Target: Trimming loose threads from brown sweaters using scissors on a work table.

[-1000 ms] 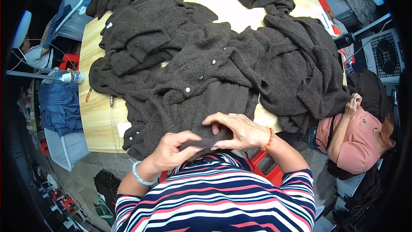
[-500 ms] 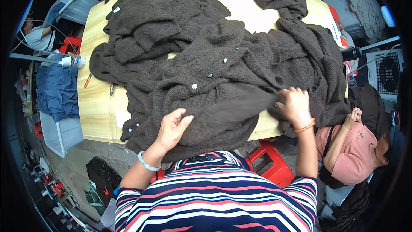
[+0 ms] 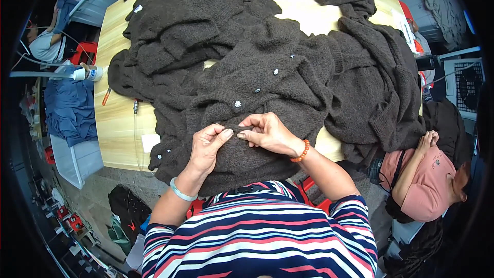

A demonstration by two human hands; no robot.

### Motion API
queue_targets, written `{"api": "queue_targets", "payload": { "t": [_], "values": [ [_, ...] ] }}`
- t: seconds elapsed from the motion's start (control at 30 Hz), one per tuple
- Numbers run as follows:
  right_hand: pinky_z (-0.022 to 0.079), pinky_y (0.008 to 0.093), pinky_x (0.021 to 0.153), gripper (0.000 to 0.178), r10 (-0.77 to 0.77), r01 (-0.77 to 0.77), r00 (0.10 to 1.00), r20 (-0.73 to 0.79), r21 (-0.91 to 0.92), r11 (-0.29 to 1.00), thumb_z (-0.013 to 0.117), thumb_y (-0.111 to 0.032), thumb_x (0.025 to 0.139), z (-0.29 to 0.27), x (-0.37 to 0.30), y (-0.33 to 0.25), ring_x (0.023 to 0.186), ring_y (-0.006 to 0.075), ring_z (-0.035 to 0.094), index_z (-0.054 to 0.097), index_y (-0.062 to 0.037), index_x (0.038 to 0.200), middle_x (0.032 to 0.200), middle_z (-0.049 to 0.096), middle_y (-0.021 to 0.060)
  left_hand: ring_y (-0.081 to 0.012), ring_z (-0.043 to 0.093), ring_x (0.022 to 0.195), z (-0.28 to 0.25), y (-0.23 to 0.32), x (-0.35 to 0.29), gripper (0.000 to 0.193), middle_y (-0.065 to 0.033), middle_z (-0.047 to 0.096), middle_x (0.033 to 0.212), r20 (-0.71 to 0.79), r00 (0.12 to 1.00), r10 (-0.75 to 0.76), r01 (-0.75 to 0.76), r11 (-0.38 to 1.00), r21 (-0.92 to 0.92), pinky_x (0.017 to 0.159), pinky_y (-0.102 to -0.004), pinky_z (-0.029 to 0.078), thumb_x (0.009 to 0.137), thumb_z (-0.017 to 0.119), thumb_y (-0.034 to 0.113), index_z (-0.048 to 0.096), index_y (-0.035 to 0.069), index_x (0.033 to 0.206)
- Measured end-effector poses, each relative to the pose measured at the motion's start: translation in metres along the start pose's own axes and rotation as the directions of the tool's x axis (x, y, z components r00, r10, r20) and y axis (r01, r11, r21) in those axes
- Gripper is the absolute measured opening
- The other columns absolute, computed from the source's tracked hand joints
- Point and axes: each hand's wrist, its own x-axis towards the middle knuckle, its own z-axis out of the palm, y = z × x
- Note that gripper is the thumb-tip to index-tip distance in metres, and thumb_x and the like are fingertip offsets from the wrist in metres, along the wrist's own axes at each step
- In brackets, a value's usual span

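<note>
A dark brown knitted garment (image 3: 278, 108) with shiny, flower-like buttons (image 3: 237, 104) down its front lies bunched over the near side of the table. My left hand (image 3: 207, 146) pinches an edge of the knit, thumb against fingers. Close beside it, my right hand (image 3: 270, 133) grips the same edge, so a short stretch of fabric spans the fingertips. Both hands are just below the lowest button of the row. Whether anything small sits between the fingers is hidden.
More dark knitwear (image 3: 370, 77) covers the light wooden table (image 3: 116, 139). An orange-handled tool (image 3: 106, 96), a small metal piece (image 3: 136, 106) and a white bottle (image 3: 88, 73) lie at its left. Blue cloth (image 3: 69, 108) fills a bin. A person in pink (image 3: 424, 183) sits at right.
My right hand has come left from the far end of the stretched fabric to meet my left hand. The pulled-out cloth has settled down. My left hand has stayed nearly in place.
</note>
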Motion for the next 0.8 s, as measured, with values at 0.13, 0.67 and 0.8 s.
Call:
{"api": "queue_targets", "payload": {
  "t": [0.13,0.67,0.8],
  "values": [
    [0.046,0.0162,0.059,0.026,0.099,-0.103,0.994,0.041,0.104,0.989,0.073,-0.016,0.091,-0.006,0.001,0.005,0.068,0.0012,0.058,0.066,0.0013,0.109,0.084,0.066,-0.0026,-0.0048,0.057,0.08,0.002,-0.001,0.002,0.006,0.0007,0.066,0.087,-0.043,0.999,-0.009,0.007,1.0,-0.026,0.076,-0.0211,0.047,0.094,0.067,0.006,0.069,0.0,0.093],
    [0.045,0.0273,0.053,0.017,-0.282,0.166,0.941,-0.187,-0.473,0.865,0.069,-0.01,0.084,0.01,-0.014,0.016,0.056,0.0104,0.053,0.064,0.0014,0.096,0.074,0.06,0.0066,-0.008,0.063,0.073,-0.005,0.007,0.03,0.014,-0.005,0.069,0.093,-0.016,0.968,-0.251,0.251,0.959,0.133,0.067,-0.0215,0.05,0.094,0.069,0.016,0.069,0.004,0.101],
    [0.049,0.0342,0.058,0.019,-0.478,0.322,0.87,-0.12,-0.596,0.736,0.068,-0.006,0.082,0.016,-0.017,0.017,0.061,0.0223,0.06,0.06,0.0022,0.097,0.086,0.059,0.0138,-0.0187,0.071,0.079,0.008,0.017,0.057,0.027,-0.0098,0.07,0.098,-0.079,0.928,-0.364,0.364,0.931,-0.014,0.067,-0.0281,0.059,0.093,0.071,0.026,0.06,0.005,0.105]
  ]
}}
